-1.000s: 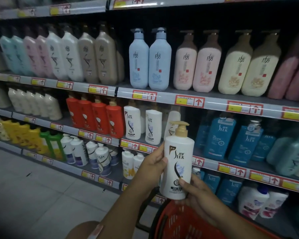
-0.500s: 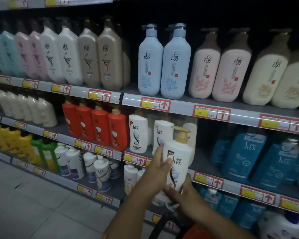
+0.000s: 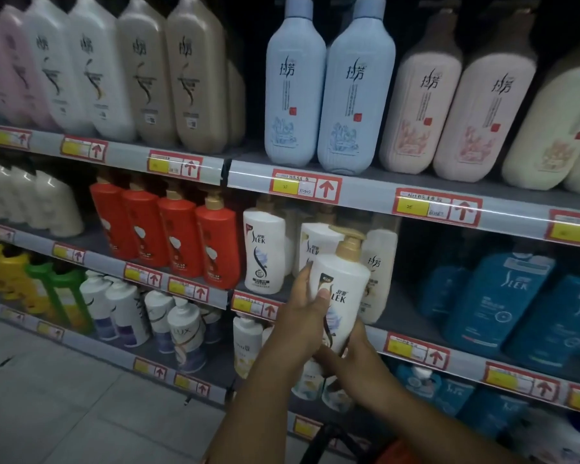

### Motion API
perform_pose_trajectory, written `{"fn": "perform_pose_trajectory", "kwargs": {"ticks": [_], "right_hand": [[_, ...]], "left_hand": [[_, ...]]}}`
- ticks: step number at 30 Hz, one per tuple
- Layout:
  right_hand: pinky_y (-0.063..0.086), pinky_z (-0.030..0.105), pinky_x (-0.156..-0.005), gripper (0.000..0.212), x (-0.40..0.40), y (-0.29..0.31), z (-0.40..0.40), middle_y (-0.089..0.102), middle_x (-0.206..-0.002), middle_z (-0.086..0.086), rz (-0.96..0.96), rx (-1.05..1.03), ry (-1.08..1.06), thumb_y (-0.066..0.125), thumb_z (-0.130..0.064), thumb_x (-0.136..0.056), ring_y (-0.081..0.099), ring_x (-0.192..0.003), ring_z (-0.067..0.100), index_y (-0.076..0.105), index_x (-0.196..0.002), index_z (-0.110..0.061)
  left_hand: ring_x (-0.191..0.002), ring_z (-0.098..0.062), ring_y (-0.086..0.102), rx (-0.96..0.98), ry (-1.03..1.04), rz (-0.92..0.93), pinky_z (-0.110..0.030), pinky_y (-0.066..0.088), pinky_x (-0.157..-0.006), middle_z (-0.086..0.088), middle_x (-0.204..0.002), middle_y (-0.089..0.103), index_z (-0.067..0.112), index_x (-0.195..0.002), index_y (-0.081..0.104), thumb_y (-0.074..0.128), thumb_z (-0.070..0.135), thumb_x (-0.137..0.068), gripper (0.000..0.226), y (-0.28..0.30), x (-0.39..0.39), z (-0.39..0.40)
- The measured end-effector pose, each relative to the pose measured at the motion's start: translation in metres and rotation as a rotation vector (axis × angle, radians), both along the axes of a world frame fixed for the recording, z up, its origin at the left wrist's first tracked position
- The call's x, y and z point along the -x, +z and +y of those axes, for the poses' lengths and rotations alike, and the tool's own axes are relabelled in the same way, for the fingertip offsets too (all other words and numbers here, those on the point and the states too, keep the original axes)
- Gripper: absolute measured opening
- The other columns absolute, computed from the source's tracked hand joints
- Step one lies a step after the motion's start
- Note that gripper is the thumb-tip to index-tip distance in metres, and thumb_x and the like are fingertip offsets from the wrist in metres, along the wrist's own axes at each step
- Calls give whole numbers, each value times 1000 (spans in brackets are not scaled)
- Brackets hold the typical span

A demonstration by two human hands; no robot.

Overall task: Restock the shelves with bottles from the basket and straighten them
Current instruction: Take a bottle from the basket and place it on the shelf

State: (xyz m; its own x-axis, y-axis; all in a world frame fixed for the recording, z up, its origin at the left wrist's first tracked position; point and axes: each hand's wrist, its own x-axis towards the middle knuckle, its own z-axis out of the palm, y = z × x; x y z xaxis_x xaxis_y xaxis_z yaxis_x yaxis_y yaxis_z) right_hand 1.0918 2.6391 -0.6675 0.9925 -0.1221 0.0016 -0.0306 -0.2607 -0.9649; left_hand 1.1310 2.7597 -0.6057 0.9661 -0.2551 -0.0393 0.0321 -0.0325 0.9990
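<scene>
Since half a second ago I see the white SLEK pump bottle (image 3: 340, 296) carried up and in toward the middle shelf (image 3: 399, 316), and the shelving fills more of the head view, so the camera has come closer.

In the head view, my left hand (image 3: 303, 324) grasps the bottle from its left side: the thumb lies across the label by the brand lettering and the fingers curl round behind the shoulder. My right hand (image 3: 355, 358) grips the base from below and to the right, fingers wrapped under it. The bottle stands nearly upright, tilted a little right, its gold pump (image 3: 349, 244) uppermost. It hangs in front of the shelf edge, just ahead of two matching white SLEK bottles (image 3: 265, 252) and a cream bottle (image 3: 379, 272); I cannot tell whether it touches any of them.

Both palms are hidden by the bottle and wrists. The red basket (image 3: 395, 452) shows only as a blurred rim at the bottom edge. The price tags (image 3: 303, 186) are too smeared to read. The tall bottles on the top shelf (image 3: 359, 85) are cut off at the caps.
</scene>
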Motion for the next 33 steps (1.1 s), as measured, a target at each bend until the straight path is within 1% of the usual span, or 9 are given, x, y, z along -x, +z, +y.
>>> {"fn": "perform_pose_trajectory", "kwargs": {"ticks": [4,8,11,16,19,22,25,28,33], "right_hand": [[51,13,-60,63,2,5,-16,64,-115,-13,1,43,-22,73,-29,-91,69,-83,-6,28,-135,-36],[56,21,-59,64,3,10,-33,64,-117,-12,-3,86,-50,74,-32,-90,69,-94,8,29,-135,-39],[58,26,-59,62,3,14,-47,63,-117,-16,-12,104,-63,75,-36,-89,70,-96,9,30,-131,-44],[63,43,-70,56,1,14,-70,66,-116,-17,-17,100,-69,80,-39,-84,70,-100,6,37,-118,-53],[62,42,-83,56,0,16,-79,66,-118,-17,-46,119,-66,81,-32,-85,68,-104,1,40,-119,-49],[59,32,-90,61,-5,18,-86,65,-122,-15,-66,163,-47,81,-27,-84,65,-108,-3,39,-126,-40],[56,24,-90,67,-10,21,-91,63,-122,-19,-73,205,-27,81,-26,-84,62,-109,-7,38,-135,-31],[52,15,-85,68,-14,25,-96,60,-123,-21,-76,269,-15,80,-33,-83,59,-108,-13,36,-134,-32],[57,32,-86,68,-21,27,-108,60,-119,-24,-62,402,-38,77,-54,-79,62,-105,-2,35,-130,-40]], "left_hand": [[-105,-2,57,5,-12,2,-36,53,-95,10,-137,55,49,-152,27,45,32,-107,52,6,3,-16],[-111,-7,59,45,-10,9,-39,52,-99,10,-137,56,53,-149,28,44,33,-107,50,11,6,-29],[-116,-10,60,69,-26,13,-45,52,-102,9,-137,58,54,-147,31,45,35,-106,48,14,8,-41],[-115,-10,60,94,-41,11,-39,54,-98,9,-136,58,53,-146,32,45,33,-106,46,15,9,-56],[-115,-11,59,86,-41,11,-34,53,-94,8,-139,55,51,-150,29,44,33,-107,49,15,8,-62],[-114,-11,57,81,-40,1,-30,52,-89,9,-140,52,50,-151,25,43,34,-107,51,16,5,-67],[-117,-12,56,69,-24,-22,-38,55,-96,11,-144,47,53,-150,22,42,36,-107,51,16,4,-72],[-122,-14,56,75,-12,-24,-47,54,-100,11,-148,45,56,-149,22,43,37,-106,51,14,1,-77],[-119,-13,58,126,-8,-2,-34,54,-95,11,-143,50,54,-151,23,44,34,-106,52,11,-7,-82]]}}
